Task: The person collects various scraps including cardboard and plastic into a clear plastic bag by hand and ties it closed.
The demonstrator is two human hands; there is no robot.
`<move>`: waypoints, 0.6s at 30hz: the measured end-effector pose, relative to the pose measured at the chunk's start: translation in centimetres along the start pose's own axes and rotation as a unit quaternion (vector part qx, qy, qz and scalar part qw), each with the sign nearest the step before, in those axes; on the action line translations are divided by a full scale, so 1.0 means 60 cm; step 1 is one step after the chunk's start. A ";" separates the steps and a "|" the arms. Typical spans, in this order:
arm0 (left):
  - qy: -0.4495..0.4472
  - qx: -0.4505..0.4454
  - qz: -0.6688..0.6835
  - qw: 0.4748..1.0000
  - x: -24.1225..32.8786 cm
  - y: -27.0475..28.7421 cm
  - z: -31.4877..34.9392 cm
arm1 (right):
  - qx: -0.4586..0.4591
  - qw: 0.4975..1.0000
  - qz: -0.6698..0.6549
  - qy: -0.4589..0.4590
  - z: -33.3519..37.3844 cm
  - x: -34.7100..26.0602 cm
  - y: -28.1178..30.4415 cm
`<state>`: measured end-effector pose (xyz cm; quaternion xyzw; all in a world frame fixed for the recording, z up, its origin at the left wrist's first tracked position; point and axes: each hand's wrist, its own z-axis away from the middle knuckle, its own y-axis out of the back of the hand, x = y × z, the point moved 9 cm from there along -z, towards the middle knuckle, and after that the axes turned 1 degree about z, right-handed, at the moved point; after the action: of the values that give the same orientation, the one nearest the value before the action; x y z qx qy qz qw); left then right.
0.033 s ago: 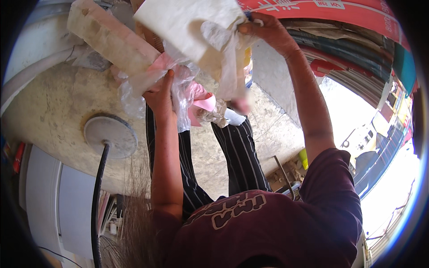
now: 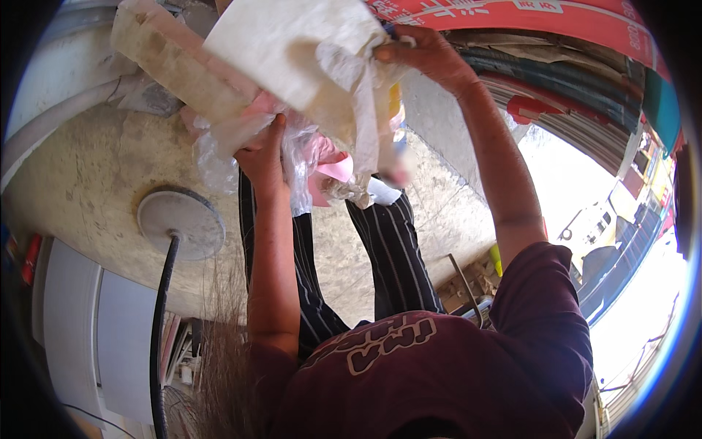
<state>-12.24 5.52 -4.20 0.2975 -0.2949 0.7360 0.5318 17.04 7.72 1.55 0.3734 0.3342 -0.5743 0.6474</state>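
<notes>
In front of me, my left hand [image 2: 265, 154] is closed round a bunch of crumpled clear plastic wrap [image 2: 297, 164] with pink sheeting [image 2: 333, 162] in it. From that bunch a long folded beige and pink sheet [image 2: 175, 62] sticks out to the upper left. My right hand [image 2: 428, 58], higher and to the right, pinches the edge of a large white sheet [image 2: 289, 47]. A thin whitish strip [image 2: 363, 121] hangs from beside its fingertips. The white sheet overlaps the top of the plastic bunch. What it is made of, I cannot tell.
On the floor at left stands a round base [image 2: 180, 222] with a black pole [image 2: 164, 314]. White panels [image 2: 69, 322] lean at lower left. A red printed sheet or box [image 2: 512, 25] and stacked flat material [image 2: 563, 110] lie at upper right. A curved pipe [image 2: 66, 121] runs along the left.
My right hand has shifted slightly left, taking the white sheet and its hanging strip with it. The left hand and the plastic bunch stay almost in place.
</notes>
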 end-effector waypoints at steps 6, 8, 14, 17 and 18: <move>0.091 -0.072 -0.074 0.990 -0.050 -0.039 0.023 | -0.081 0.983 -0.134 -0.094 -0.014 0.070 -0.152; 0.104 -0.089 -0.070 0.988 -0.059 -0.046 0.026 | -0.055 0.991 -0.096 -0.072 -0.021 0.095 -0.169; 0.079 -0.093 -0.014 0.992 -0.065 -0.046 0.025 | 0.040 0.997 0.024 -0.054 -0.007 0.120 -0.161; 0.132 -0.115 0.015 0.984 -0.071 -0.054 0.031 | 0.084 0.990 0.109 -0.030 0.003 0.106 -0.137; 0.135 -0.123 0.036 0.982 -0.048 -0.076 0.044 | 0.094 0.985 0.144 -0.024 0.006 0.099 -0.131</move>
<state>-6.81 2.99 -4.14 0.1167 -0.3194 0.7459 0.5727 9.94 3.99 -4.16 0.4629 0.2060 -0.5123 0.6934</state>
